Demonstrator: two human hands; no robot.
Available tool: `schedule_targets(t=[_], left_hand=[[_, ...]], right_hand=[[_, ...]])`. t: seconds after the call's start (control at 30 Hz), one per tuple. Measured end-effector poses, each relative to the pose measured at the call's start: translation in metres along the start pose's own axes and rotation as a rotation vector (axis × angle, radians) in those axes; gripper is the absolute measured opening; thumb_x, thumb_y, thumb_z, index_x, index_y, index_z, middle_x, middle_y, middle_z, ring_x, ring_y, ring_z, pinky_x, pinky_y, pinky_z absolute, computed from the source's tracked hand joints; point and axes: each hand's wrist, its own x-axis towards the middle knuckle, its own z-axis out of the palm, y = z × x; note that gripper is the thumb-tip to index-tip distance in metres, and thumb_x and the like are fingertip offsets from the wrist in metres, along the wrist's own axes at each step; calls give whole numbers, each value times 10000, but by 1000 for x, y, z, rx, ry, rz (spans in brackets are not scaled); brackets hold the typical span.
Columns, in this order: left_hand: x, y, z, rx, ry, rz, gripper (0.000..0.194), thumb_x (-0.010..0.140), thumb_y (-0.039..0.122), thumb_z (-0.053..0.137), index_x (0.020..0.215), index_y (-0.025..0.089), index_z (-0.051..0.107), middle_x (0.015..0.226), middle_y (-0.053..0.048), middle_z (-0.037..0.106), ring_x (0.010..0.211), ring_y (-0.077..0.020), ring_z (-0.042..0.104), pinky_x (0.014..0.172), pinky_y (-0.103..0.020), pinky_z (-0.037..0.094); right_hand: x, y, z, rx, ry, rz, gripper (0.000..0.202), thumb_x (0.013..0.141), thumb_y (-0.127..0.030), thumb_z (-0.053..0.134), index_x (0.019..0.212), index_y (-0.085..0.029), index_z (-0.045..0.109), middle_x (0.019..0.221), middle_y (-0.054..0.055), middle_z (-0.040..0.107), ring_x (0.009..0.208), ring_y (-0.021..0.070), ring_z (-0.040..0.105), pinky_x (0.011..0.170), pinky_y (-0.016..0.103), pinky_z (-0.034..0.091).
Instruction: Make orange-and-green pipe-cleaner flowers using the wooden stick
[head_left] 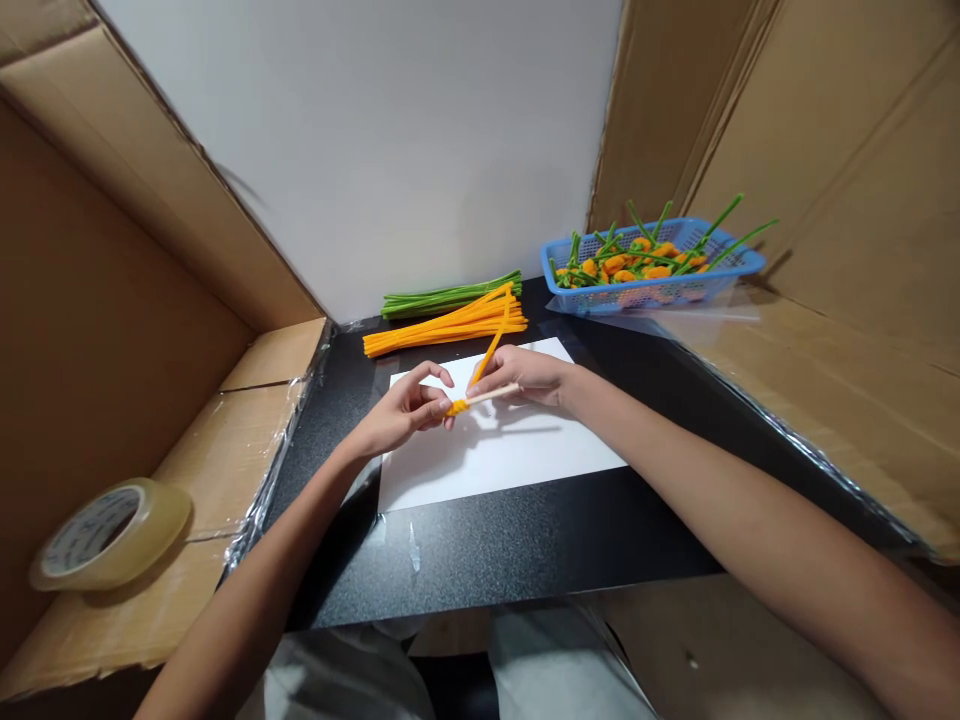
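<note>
Over a white sheet [442,470], my left hand [409,408] pinches the end of a thin wooden stick [495,394] where an orange pipe cleaner is coiled round it. My right hand [525,375] is closed on the loose length of the same orange pipe cleaner [491,345], which rises up past the fingers. The stick points to the right, beneath the right fingers. Behind the sheet lie a bundle of orange pipe cleaners [435,331] and a bundle of green pipe cleaners [435,299].
At the back right, a blue basket [652,292] holds several orange pieces with green stems. A tape roll [142,535] sits on cardboard at the left. Cardboard walls flank the black table [510,545], with a pale wall behind.
</note>
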Motion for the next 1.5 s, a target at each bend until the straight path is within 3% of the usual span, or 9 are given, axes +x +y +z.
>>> schedule_targets(t=[0.2,0.33,0.43,0.6,0.73,0.83,1.0,1.17,1.5], left_hand=[[-2,-5,0,527,8,59,161,921,246,522,1061,209,453,738,-5,677,627,-126,555,594,-204,377],[0,-12,6,925,134,164,219,920,174,459,1135,210,464,809,-18,691,661,-160,595,630,-242,402],[3,-17,8,1055,283,187,211,940,177,440,1149,203,458,891,-58,707,740,-194,641,652,-267,416],[5,-22,10,1044,543,224,172,959,192,424,1125,197,466,876,-66,693,726,-198,642,649,-279,418],[5,-22,14,803,690,243,163,922,179,476,1081,208,463,810,-25,668,667,-161,610,645,-259,416],[7,-21,16,511,720,243,158,905,235,534,1045,213,465,771,-10,656,681,-149,612,636,-241,416],[10,-17,18,-74,647,191,400,797,447,700,996,209,448,665,18,640,514,-97,476,518,-205,345],[8,-6,19,-247,490,150,451,761,417,764,1027,194,476,669,14,651,490,-66,408,490,-181,262],[-2,4,-5,7,14,53,370,833,470,708,979,188,516,641,-7,655,492,-81,457,502,-186,297]], right_hand=[[1,-2,4,-409,85,-143,158,639,-263,797,717,-129,770,649,29,679,595,116,518,563,253,336],[2,-5,13,-650,265,-257,161,729,-268,728,764,-127,797,675,45,715,635,150,567,588,264,354],[0,-8,20,-715,381,-367,182,769,-277,697,744,-128,798,678,50,716,658,158,575,610,271,358],[2,-4,28,-551,415,-494,191,798,-305,656,781,-171,791,762,49,738,707,169,591,615,278,377],[5,-1,31,-312,373,-531,158,738,-323,702,714,-182,769,836,70,746,795,193,623,699,303,427],[5,0,34,-126,342,-466,162,683,-342,750,718,-185,767,757,44,710,717,162,563,631,288,387],[4,3,35,271,290,-230,164,654,-282,785,774,-174,755,709,4,590,592,89,367,478,238,201],[7,4,23,546,127,-2,96,681,-155,741,775,-153,721,721,31,553,573,88,349,419,223,132],[-2,-3,10,83,-58,-14,188,571,-223,829,661,-113,706,574,-26,522,547,68,378,504,241,209]])
